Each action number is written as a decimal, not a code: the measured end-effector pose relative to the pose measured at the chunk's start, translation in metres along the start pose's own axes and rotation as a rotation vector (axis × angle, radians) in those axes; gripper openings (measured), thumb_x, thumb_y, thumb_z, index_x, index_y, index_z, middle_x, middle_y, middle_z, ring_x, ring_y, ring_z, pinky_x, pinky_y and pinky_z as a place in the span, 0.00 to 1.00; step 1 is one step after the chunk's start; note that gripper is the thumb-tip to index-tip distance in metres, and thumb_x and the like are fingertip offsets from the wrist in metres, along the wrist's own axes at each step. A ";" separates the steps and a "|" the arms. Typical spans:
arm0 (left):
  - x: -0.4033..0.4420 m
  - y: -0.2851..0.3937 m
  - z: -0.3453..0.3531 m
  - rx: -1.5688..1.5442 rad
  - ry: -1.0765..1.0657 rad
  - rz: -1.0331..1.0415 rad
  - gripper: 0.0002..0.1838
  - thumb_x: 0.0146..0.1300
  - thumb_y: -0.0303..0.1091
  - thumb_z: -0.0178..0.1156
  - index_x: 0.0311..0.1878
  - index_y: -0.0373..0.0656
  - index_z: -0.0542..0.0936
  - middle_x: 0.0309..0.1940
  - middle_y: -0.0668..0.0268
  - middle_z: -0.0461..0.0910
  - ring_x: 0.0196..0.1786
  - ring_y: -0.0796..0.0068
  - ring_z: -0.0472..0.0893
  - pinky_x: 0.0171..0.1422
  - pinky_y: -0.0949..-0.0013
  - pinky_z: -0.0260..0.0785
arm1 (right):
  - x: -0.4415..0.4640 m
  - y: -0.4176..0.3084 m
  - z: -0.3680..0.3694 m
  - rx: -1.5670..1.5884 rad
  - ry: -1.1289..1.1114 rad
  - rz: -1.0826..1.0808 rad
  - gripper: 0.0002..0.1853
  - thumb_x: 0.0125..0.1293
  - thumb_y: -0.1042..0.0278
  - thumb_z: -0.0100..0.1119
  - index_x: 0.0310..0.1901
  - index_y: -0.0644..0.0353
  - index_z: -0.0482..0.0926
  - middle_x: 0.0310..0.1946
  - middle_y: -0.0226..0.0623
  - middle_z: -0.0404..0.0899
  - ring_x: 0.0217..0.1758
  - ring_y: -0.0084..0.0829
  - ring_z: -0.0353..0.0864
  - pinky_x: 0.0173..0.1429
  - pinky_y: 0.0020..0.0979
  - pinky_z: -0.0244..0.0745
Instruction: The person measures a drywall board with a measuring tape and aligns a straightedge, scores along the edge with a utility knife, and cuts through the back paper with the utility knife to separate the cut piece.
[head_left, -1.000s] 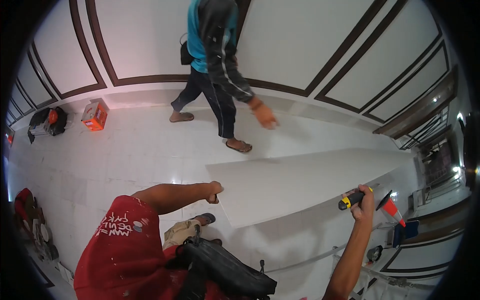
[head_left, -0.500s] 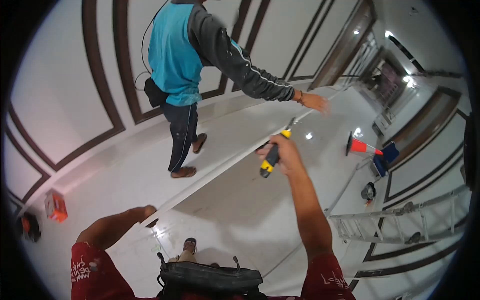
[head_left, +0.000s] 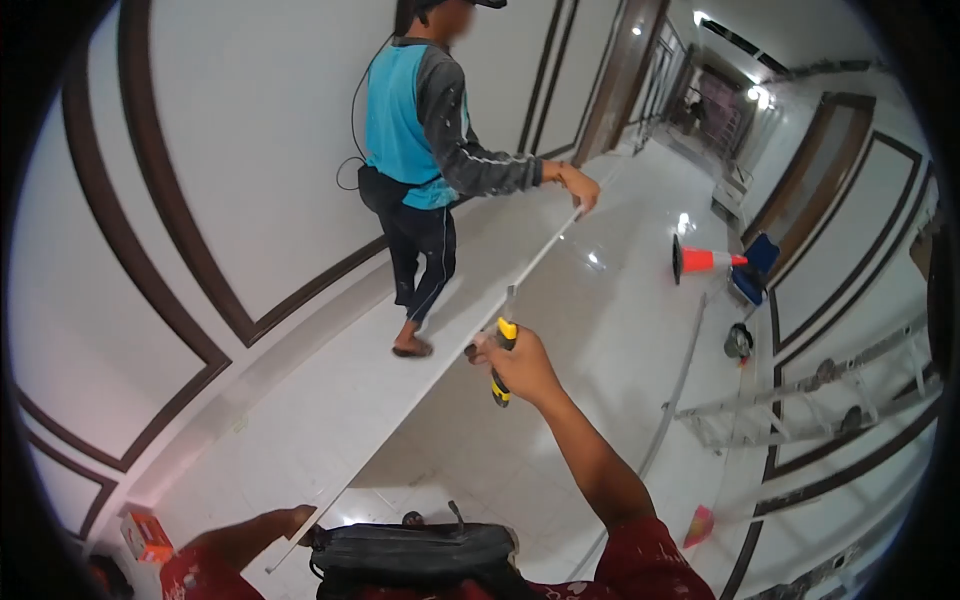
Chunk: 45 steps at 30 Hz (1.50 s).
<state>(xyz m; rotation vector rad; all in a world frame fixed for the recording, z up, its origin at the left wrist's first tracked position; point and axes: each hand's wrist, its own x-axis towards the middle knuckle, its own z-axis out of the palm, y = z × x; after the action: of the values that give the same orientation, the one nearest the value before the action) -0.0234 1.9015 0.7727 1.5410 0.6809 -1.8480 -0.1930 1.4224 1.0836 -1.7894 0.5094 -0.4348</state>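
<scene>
A long white board [head_left: 290, 410] stretches diagonally from the lower left toward the co-worker. My left hand [head_left: 298, 522] grips its near edge at the lower left. A yellow and black cutter knife [head_left: 502, 375] is in my right hand [head_left: 515, 362], its blade end pointing up, close beside the board's long edge. The co-worker in a blue and grey top [head_left: 400, 115] stands on the far side of the board, with one hand [head_left: 580, 188] on its far part.
An orange traffic cone [head_left: 708, 260] lies on its side by a blue object [head_left: 755, 268] at right. A metal ladder [head_left: 810, 395] is at the lower right, and an orange box [head_left: 148, 537] at the lower left. A black bag [head_left: 415, 560] hangs at my waist.
The view has swung toward the corridor. The co-worker has walked along the board and now has a hand on it. My right hand with the knife has come beside the board's edge.
</scene>
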 end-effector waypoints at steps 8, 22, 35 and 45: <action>-0.017 0.042 -0.026 -0.064 0.049 0.088 0.16 0.67 0.44 0.51 0.49 0.41 0.71 0.32 0.57 0.76 0.27 0.62 0.76 0.29 0.60 0.69 | 0.080 0.026 0.019 -0.310 0.272 -0.321 0.52 0.41 0.35 0.82 0.60 0.65 0.70 0.30 0.41 0.80 0.38 0.36 0.85 0.45 0.36 0.80; -0.169 0.096 -0.096 0.005 0.564 0.691 0.25 0.74 0.42 0.46 0.68 0.38 0.70 0.43 0.51 0.83 0.36 0.56 0.83 0.41 0.56 0.79 | 0.183 0.006 0.034 -0.342 -0.052 -0.427 0.36 0.41 0.40 0.84 0.42 0.61 0.80 0.23 0.35 0.81 0.25 0.30 0.82 0.33 0.32 0.78; -0.441 0.193 0.279 1.104 -0.165 2.060 0.33 0.63 0.50 0.68 0.62 0.34 0.72 0.46 0.57 0.80 0.45 0.68 0.83 0.53 0.64 0.77 | 0.183 -0.007 0.056 -0.367 -0.080 -0.306 0.30 0.44 0.50 0.86 0.39 0.61 0.78 0.19 0.27 0.77 0.23 0.17 0.74 0.32 0.25 0.74; -0.427 0.216 0.239 1.203 -0.183 2.030 0.37 0.61 0.52 0.70 0.62 0.33 0.71 0.47 0.53 0.80 0.47 0.63 0.83 0.55 0.61 0.76 | 0.219 0.014 0.081 -0.337 -0.091 -0.308 0.31 0.43 0.51 0.87 0.39 0.63 0.78 0.19 0.29 0.77 0.23 0.19 0.74 0.31 0.26 0.73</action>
<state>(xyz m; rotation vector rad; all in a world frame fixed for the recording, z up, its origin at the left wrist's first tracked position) 0.0306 1.6425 1.2373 1.3144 -1.8039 -0.4465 0.0316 1.3644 1.0558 -2.2157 0.2507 -0.4974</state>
